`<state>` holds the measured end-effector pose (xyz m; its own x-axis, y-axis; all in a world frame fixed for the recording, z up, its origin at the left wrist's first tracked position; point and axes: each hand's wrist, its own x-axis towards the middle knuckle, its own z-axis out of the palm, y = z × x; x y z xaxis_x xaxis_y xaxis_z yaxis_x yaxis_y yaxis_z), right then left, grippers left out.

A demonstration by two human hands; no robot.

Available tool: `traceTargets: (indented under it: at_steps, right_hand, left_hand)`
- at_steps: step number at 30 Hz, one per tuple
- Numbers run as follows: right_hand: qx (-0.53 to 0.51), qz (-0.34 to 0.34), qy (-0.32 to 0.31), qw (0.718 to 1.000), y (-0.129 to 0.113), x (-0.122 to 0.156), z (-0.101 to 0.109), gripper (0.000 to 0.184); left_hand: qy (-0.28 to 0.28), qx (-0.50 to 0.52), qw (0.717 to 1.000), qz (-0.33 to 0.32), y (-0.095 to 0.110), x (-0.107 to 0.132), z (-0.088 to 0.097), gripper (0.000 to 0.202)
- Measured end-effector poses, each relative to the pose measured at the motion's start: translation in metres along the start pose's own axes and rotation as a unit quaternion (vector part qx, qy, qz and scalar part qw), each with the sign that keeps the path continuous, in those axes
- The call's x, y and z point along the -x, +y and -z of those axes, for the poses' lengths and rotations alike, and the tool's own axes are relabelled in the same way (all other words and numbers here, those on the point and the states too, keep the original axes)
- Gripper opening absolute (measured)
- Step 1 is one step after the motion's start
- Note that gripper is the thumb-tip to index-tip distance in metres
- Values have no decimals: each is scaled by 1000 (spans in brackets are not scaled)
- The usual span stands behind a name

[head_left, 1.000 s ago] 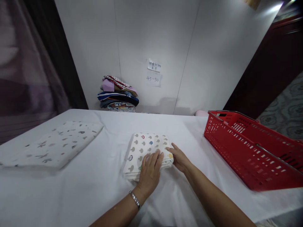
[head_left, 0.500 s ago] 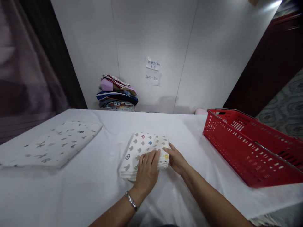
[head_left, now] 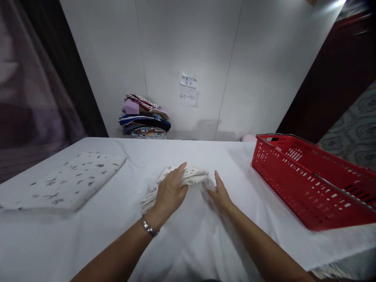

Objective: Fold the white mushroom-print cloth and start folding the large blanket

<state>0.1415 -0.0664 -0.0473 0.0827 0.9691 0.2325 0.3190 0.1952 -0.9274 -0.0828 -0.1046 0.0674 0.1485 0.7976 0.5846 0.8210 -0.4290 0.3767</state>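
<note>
A folded white cloth (head_left: 194,176) with a small grey mushroom print lies at the middle of the table, its rolled layers facing me. My left hand (head_left: 170,192), with a silver bracelet at the wrist, is over its near side. The cloth's end comes out between the thumb and fingers, and the palm hides the middle. To the right of the cloth, my right hand (head_left: 220,194) is held open, thumb and fingers apart, touching nothing that I can make out. Farther left, a second white cloth (head_left: 85,176) with a leaf-like print is spread flat.
A red plastic basket (head_left: 293,184) with metal handles stands on the right of the white-covered table (head_left: 111,243). Behind the table's far edge rises a stack of folded fabrics (head_left: 145,117). Paper notes (head_left: 188,89) are stuck on the wall behind.
My left hand has shifted left and up over the cloth, whose folded end now tilts toward me. The right hand has come off the cloth's right edge and opened.
</note>
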Motion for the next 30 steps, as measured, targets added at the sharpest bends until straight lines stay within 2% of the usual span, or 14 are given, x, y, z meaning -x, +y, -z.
traceTargets:
  at_steps: [5, 10, 13, 16, 19, 21, 23, 25, 27, 30]
  right_hand:
    - [-40, 24, -15, 999, -12, -25, -4, 88]
    - [-78, 24, -91, 993, -38, -31, 12, 47]
    - [-158, 28, -78, 984, -64, -31, 35, 43]
    - [-234, 46, -38, 971, -100, -35, 63, 42]
    - [-249, 16, -13, 968, -130, -44, 83, 44]
    - [-240, -22, -23, 970, -135, -53, 87, 42]
    - [-233, -71, -56, 968, -123, -65, 80, 38]
    - [-223, -129, -84, 963, -98, -75, 64, 34]
    - [-195, -187, -67, 960, -68, -83, 43, 30]
    - [-148, -239, -33, 959, -31, -88, 17, 26]
  left_hand:
    - [-44, 92, 992, 73, 13, -21, 42, 60]
    - [-27, 215, 969, 121, 12, -41, 82, 61]
    - [-27, 346, 921, 177, 4, -51, 98, 60]
    - [-53, 482, 841, 239, -6, -55, 103, 59]
    - [-94, 563, 768, 290, -20, -50, 89, 56]
    - [-127, 592, 725, 329, -34, -44, 69, 52]
    - [-161, 612, 679, 372, -51, -37, 40, 47]
    - [-187, 599, 640, 442, -69, -31, 9, 41]
    - [-174, 529, 649, 518, -84, -26, -20, 34]
    - [-136, 486, 678, 534, -100, -21, -49, 29]
